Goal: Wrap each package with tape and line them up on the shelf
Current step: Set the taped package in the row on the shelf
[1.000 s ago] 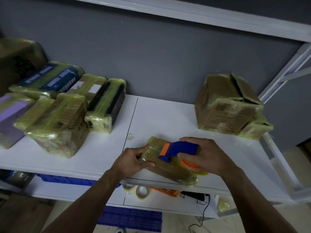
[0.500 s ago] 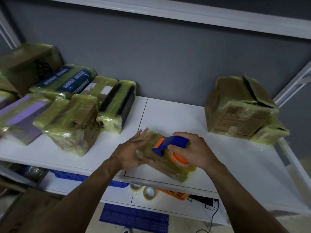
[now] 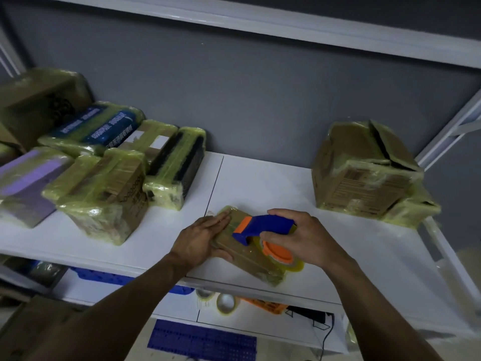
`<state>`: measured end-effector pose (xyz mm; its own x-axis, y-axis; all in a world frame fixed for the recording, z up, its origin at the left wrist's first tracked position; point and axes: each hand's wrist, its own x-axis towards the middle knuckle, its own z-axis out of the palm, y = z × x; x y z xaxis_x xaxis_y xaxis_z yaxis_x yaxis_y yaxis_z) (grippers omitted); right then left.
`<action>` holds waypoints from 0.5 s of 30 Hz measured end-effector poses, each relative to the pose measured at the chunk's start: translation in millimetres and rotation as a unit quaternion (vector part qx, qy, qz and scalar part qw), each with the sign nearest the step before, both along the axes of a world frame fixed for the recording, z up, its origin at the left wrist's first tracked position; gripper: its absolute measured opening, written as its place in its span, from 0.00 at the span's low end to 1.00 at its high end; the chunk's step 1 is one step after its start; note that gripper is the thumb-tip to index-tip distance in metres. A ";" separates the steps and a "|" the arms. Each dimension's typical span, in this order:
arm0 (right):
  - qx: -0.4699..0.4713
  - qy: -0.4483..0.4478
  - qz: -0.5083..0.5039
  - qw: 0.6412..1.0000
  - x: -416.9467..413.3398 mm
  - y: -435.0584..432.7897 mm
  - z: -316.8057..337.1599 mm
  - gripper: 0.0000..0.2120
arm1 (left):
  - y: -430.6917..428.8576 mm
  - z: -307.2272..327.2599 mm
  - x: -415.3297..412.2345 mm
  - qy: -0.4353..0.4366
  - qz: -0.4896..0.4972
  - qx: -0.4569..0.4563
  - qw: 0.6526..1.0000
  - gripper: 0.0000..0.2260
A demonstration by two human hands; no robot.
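**A small package (image 3: pixel 250 259) is taped at the front edge of a white shelf (image 3: pixel 260 183).**

The left hand (image 3: pixel 200 241) lies flat, fingers straight, pressing the package's far-left end. Its long axis runs diagonally toward the near right, where the right hand (image 3: pixel 304 238) grips a blue-and-orange tape dispenser (image 3: pixel 263 225) resting on top. Already wrapped packages (image 3: pixel 104 188) stand well apart at the shelf's left.

Wrapped packages (image 3: pixel 99 175) left on shelf (image 3: pixel 260 183), box (image 3: pixel 364 173) right.
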<state>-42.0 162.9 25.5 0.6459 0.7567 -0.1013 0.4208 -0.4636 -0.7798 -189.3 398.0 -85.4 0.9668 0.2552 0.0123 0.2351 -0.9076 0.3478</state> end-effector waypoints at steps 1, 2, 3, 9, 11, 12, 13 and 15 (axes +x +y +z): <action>0.001 0.000 -0.002 1.000 0.5 -1.7 -0.2 0.20 | 0.1 0.5 0.5 0.000 0.000 -0.001 1.000 0.53; 0.003 -0.001 -0.003 1.000 0.8 -3.8 -1.0 0.21 | 0.7 1.1 1.1 0.003 0.000 -0.003 1.000 0.53; 0.004 -0.003 -0.004 1.000 1.1 -6.1 -1.2 0.22 | 1.1 1.5 1.1 0.007 -0.001 0.001 1.000 0.53; -0.016 -0.022 -0.007 1.000 7.9 -21.5 4.0 0.25 | 5.6 -1.4 4.0 -0.031 -0.027 0.051 0.998 0.50; -0.023 -0.027 -0.005 0.999 7.6 -21.7 5.6 0.20 | 6.4 -2.9 4.4 -0.018 -0.035 0.059 0.997 0.50; -0.025 -0.030 -0.002 0.999 7.5 -19.9 5.8 0.18 | 7.3 -3.1 5.2 -0.010 -0.036 0.062 0.997 0.50; -0.026 -0.031 0.001 0.999 7.5 -18.2 5.1 0.17 | 7.4 -3.2 5.8 -0.003 -0.036 0.067 0.997 0.51; -0.031 -0.030 0.001 0.999 8.8 -14.3 2.6 0.16 | 6.3 -2.3 7.4 0.008 -0.034 0.095 0.995 0.52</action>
<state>-33.2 148.5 28.1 0.6513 0.7509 -0.1091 0.4667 -0.5098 -0.7227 -182.0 404.3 -87.7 0.9822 0.1836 0.0384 0.1750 -0.9706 0.1653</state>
